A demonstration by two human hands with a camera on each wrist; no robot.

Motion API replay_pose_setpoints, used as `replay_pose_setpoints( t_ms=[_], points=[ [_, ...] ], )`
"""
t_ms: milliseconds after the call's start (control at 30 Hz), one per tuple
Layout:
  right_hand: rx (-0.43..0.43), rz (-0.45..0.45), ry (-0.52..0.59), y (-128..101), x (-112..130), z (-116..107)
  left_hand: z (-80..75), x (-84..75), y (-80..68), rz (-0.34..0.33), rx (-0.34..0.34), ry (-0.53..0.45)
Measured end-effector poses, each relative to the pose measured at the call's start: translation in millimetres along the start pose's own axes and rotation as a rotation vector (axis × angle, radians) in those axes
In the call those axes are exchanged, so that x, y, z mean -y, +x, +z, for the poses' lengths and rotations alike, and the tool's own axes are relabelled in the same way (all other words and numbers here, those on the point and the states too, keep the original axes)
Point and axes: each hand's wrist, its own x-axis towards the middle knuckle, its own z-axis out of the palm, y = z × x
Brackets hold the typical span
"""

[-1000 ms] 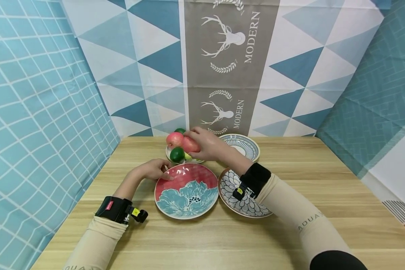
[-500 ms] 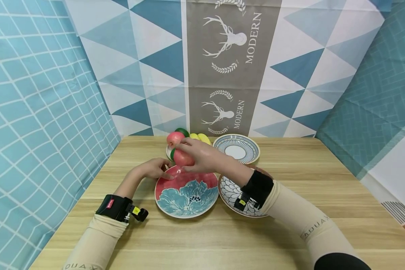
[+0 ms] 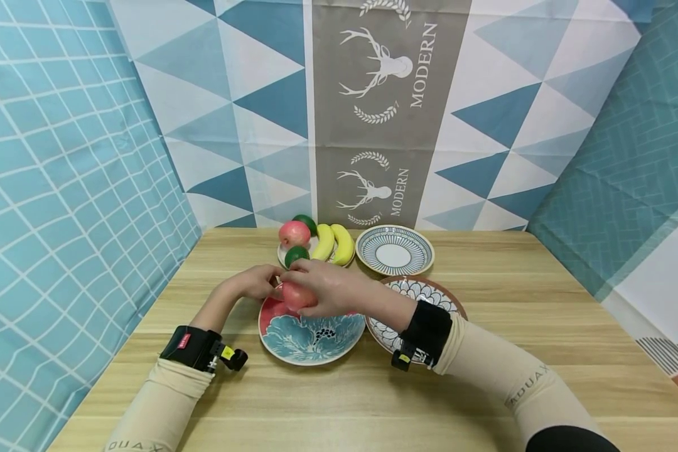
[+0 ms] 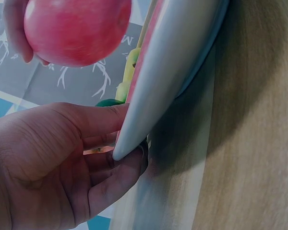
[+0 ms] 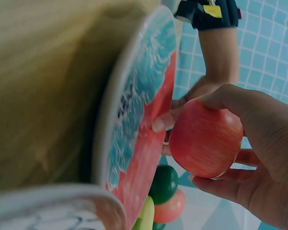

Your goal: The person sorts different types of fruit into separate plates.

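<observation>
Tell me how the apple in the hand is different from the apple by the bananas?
The held apple is gripped by the right hand above the red flower plate; the other apple lies untouched on the fruit plate. The held apple is nearer the person; the other apple is near the backdrop. Both are round and pinkish red.

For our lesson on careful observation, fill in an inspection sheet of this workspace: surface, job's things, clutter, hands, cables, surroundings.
Surface: wooden table, bare at the front.
Job's things: red apple above the red flower plate.
Clutter: fruit plate with apple, limes, bananas; striped plate; petal plate.
Hands: right hand grips the red apple; left hand pinches the red flower plate's rim.
Cables: nothing seen.
Surroundings: patterned cloth backdrops.
</observation>
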Motion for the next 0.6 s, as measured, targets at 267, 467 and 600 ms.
replay_pose_setpoints(
  t_ms=[267, 467, 600],
  points=[
    [0.052, -0.05, -0.032, 3.5, 15.8, 10.0, -1.4, 0.9, -1.8, 0.028, 0.015, -0.012],
    [0.106, -0.029, -0.035, 3.9, 25.0, 18.5, -0.5, -0.4, -2.1, 0.017, 0.029, -0.044],
    [0.112, -0.035, -0.019, 3.4, 27.9, 22.5, 1.0, -1.7, -2.1, -0.002, 0.026, -0.044]
  ],
)
